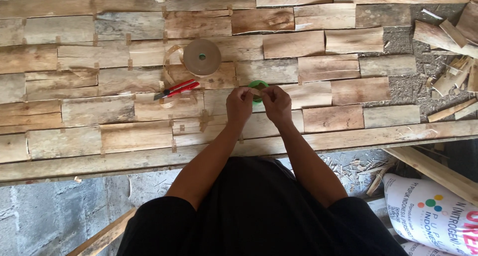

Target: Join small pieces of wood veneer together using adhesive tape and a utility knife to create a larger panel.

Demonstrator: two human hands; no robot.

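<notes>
1. I am holding a small green tape roll [257,88] at the centre of the frame; my left hand [239,105] and right hand [277,103] are both pinching at it from either side, fingertips meeting over its top edge; whether a loose end of tape is between them I cannot tell.
2. The roll is hovering just above the veneer sheet [199,86], a patchwork of thin wood pieces spanning the frame from left edge to right of centre.
3. Short tape strips are already bridging many seams in the left and middle of the sheet; judging by this, joining is well under way; the pieces at right of centre, near my hands, are showing fewer strips, so work there appears to be remaining.
4. A large brown paper tape roll [201,57] is lying above and left of my hands; a red utility knife [175,89] is resting just below it, well apart from both hands.
5. Loose offcuts [450,34] are lying at upper right.
</notes>
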